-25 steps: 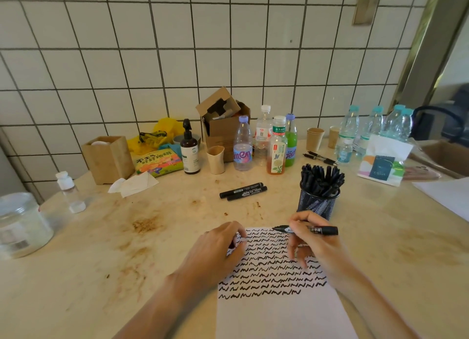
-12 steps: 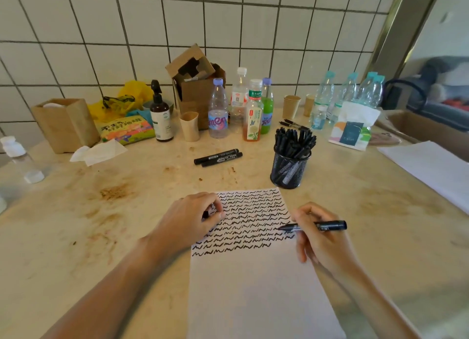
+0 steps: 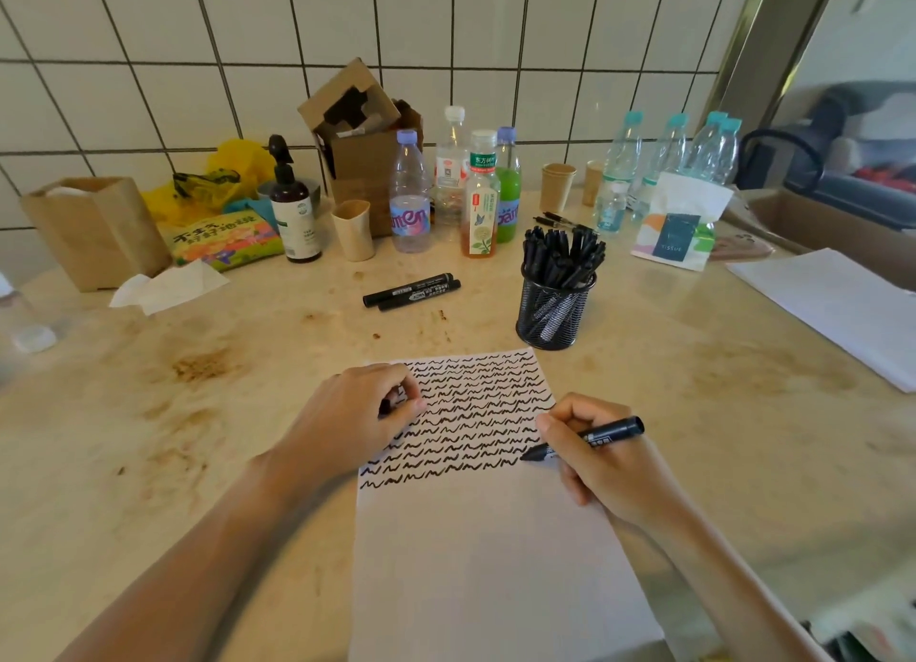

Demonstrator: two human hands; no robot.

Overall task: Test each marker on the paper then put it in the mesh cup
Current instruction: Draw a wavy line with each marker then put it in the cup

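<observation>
The right hand (image 3: 609,458) is gripping a black marker (image 3: 590,438), its tip touching the paper (image 3: 486,552) at the right end of a row of black squiggles. The left hand (image 3: 357,413) is resting on the paper's left edge, fingers curled round a small dark thing, probably the cap. Behind the paper, a mesh cup (image 3: 554,309) full of markers is standing on the counter (image 3: 148,438), and two capped markers (image 3: 411,292) are lying side by side to its left.
</observation>
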